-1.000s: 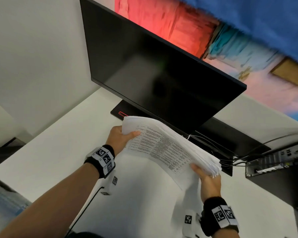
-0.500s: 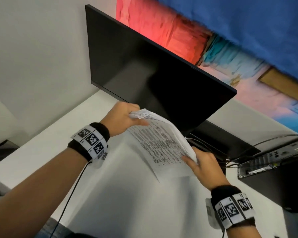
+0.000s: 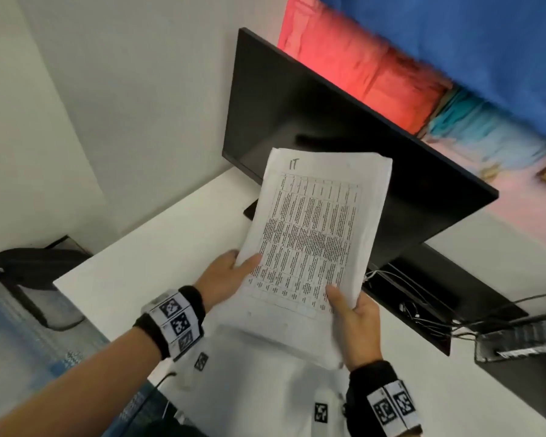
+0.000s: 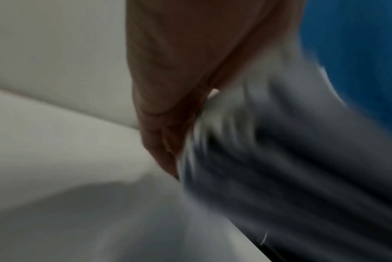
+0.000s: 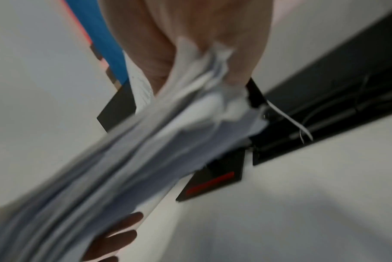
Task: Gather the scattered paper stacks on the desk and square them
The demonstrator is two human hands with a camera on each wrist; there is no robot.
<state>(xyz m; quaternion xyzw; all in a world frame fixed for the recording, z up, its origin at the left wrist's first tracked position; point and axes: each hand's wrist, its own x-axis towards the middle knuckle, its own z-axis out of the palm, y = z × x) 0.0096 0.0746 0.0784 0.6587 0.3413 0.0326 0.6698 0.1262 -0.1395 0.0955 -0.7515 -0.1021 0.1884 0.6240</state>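
Observation:
A thick stack of printed paper [image 3: 316, 234] with a table of text and "IT" handwritten on top stands nearly upright above the white desk [image 3: 145, 257]. My left hand [image 3: 230, 272] grips its lower left edge, thumb on the front sheet. My right hand [image 3: 353, 313] grips the lower right corner, thumb on the front. In the left wrist view the blurred stack edge [image 4: 246, 159] lies against my fingers [image 4: 168, 124]. The right wrist view has the sheets [image 5: 168, 141] fanned and uneven, with the left fingertips [image 5: 116, 237] beneath them.
A black monitor [image 3: 328, 146] stands right behind the stack, its base [image 5: 215, 179] on the desk. Cables [image 3: 423, 310] and a black device [image 3: 524, 342] sit at the right. A dark chair [image 3: 29, 266] is off the desk's left end.
The stack has swung from lying slanted and low to standing nearly upright and facing me. Both hands have shifted to its lower edge.

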